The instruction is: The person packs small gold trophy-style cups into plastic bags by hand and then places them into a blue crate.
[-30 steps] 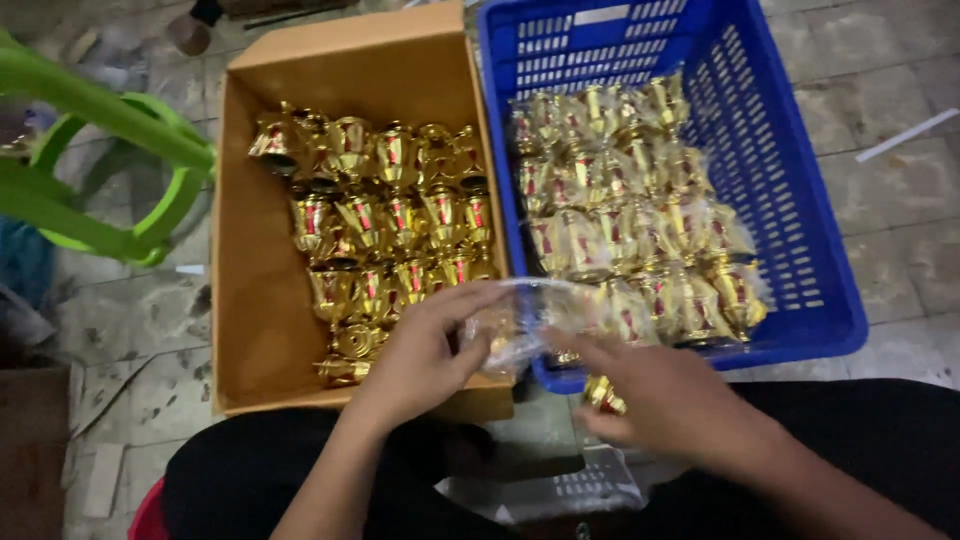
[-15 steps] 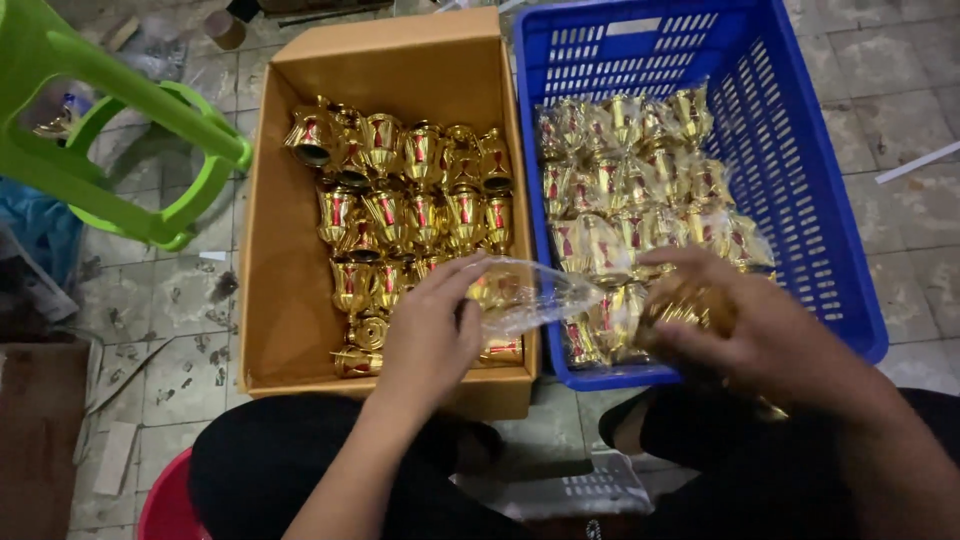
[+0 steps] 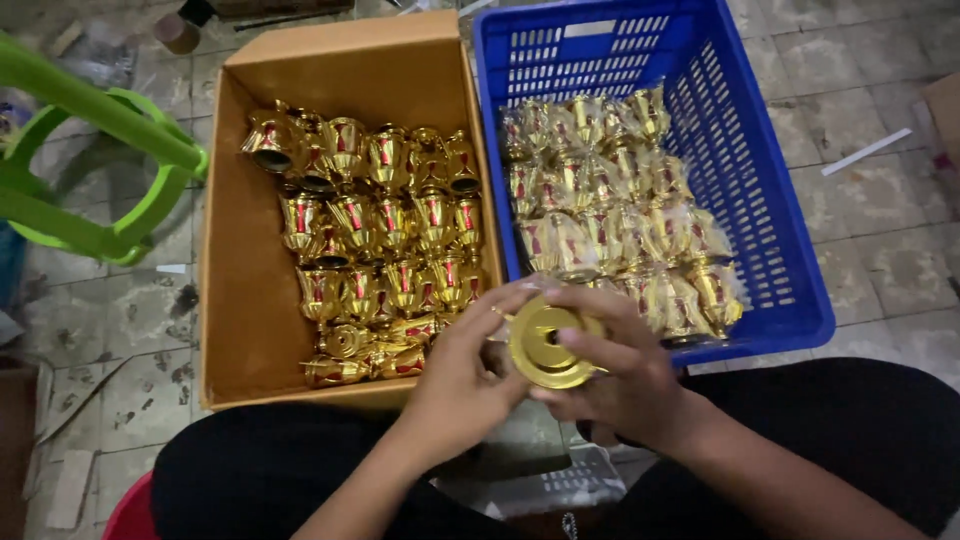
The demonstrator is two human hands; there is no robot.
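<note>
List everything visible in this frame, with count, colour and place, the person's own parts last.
cardboard box: one, brown, on the floor left of centre.
unwrapped goblets: many, gold with red bands, packed inside the cardboard box.
basket: one, blue plastic, right of the box.
wrapped goblets: many, gold in clear film, inside the basket.
held goblet: one, gold, round base toward the camera, in both hands.
stool: one, green plastic, far left.
floor: grey worn tiles, littered with scraps.
left hand: grip on the held goblet's left side.
right hand: grip on its right side.
</note>
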